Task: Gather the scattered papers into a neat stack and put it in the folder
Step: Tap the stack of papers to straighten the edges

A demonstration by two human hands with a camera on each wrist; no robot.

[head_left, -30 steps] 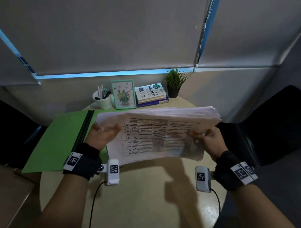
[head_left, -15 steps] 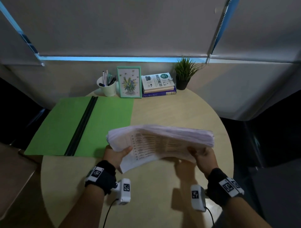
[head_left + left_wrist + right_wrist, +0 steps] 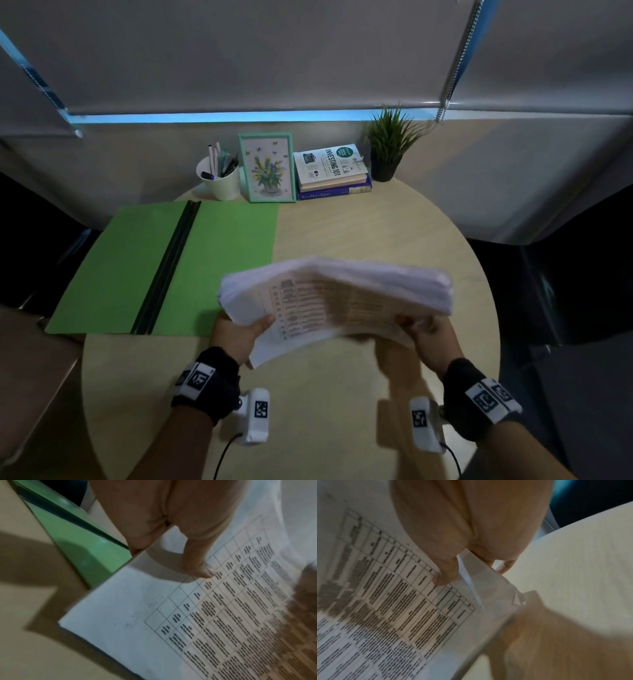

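A thick stack of printed papers hangs tilted above the round table, its top sheet carrying a table of text. My left hand grips the stack's left end, thumb on the top sheet. My right hand grips the right end, thumb on the print and fingers underneath. The stack of papers fills the left wrist view, and the papers show loose, uneven corners at the right end. The open green folder lies flat at the table's left, its dark spine running front to back, just left of the stack.
At the table's back edge stand a white cup of pens, a framed flower picture, two stacked books and a small potted plant. The round wooden table drops off at right. Window blinds hang behind.
The stack has come down from chest height toward the table and tipped flatter. The view has tilted down, so the whole folder now shows at the left.
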